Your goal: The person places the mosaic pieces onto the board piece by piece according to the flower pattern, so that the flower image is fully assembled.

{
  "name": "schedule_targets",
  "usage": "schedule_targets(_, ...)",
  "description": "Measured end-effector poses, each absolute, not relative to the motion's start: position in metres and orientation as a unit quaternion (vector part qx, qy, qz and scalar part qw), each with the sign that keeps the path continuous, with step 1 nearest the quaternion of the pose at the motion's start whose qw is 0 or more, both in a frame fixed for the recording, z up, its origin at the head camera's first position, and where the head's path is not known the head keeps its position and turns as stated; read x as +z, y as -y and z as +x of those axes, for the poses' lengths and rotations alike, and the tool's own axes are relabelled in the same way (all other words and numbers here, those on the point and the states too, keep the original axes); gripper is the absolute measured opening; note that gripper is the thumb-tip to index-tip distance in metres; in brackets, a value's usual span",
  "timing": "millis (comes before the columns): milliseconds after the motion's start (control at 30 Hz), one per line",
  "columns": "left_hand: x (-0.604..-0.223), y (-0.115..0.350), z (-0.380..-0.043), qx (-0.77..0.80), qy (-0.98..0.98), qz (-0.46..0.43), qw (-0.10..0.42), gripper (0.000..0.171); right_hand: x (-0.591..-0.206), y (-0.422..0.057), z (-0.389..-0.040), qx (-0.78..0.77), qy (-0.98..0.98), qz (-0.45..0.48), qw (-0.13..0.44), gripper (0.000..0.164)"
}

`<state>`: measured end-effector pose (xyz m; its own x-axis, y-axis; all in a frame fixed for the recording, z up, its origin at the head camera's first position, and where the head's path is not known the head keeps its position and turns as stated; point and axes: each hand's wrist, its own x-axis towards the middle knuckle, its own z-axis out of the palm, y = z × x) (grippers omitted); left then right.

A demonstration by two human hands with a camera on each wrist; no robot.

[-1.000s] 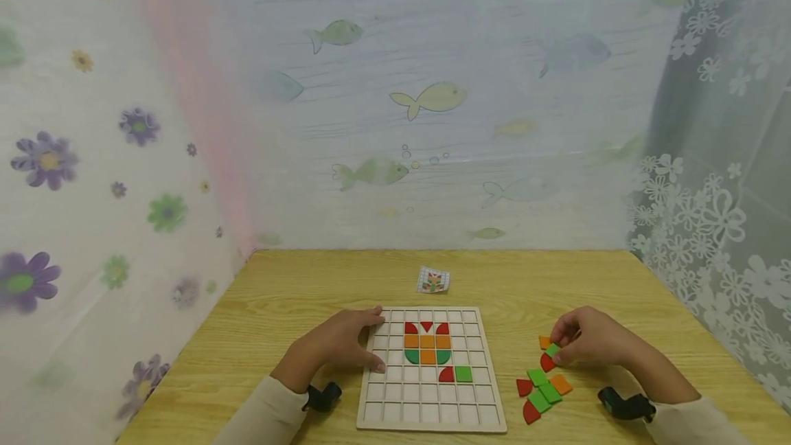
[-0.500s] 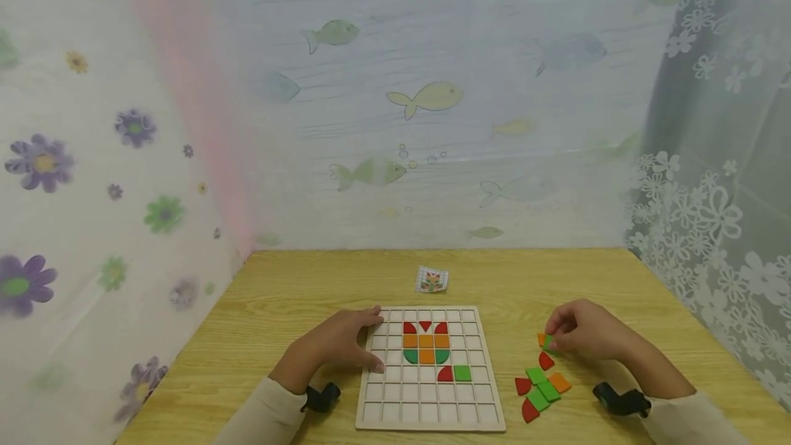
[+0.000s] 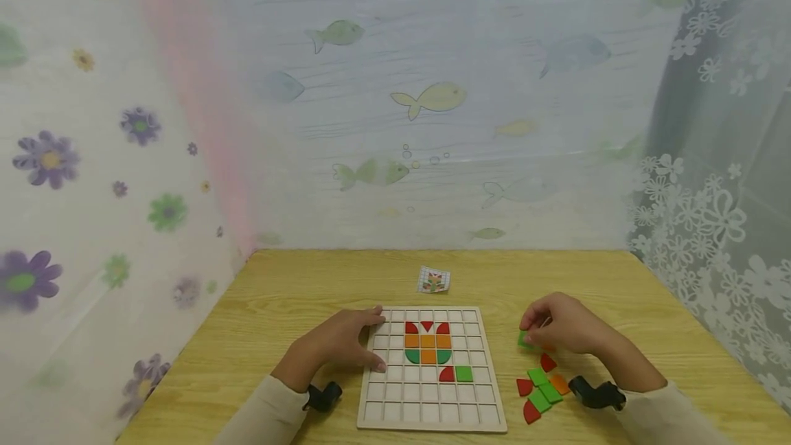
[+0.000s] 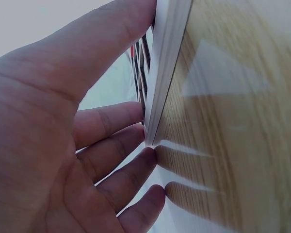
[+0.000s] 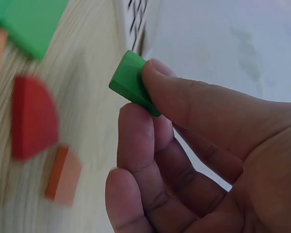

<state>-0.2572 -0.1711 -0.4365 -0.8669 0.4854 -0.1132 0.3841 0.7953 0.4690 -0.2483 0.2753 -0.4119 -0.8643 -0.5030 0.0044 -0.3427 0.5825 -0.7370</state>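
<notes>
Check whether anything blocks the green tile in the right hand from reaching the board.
Nothing visible does. The right hand pinches the green tile beside the board, with only tabletop showing between tile and board. The left hand sits at the board's opposite edge, out of the way.

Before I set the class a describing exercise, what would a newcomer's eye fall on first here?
Probably the bright red, orange and green pattern on the pale grid board, low in the head view. Next, the green piece pinched in the right hand, to the board's right. Behind the table hangs a fish-printed backdrop.
</notes>
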Motion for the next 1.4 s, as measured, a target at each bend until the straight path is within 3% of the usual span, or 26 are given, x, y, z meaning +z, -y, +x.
schedule_targets(700, -0.437, 0.172, -0.256, 0.218, -0.942, 0.228, 0.114, 0.096, -0.399, -0.207, -0.25, -0.395, -0.879, -0.252, 0.092, 0.007)
schedule_targets(1400, -0.433, 0.169, -0.253, 0.221, -0.943, 0.221, 0.111, 0.097, -0.406, -0.149, -0.242, -0.401, -0.861, -0.289, 0.118, 0.005)
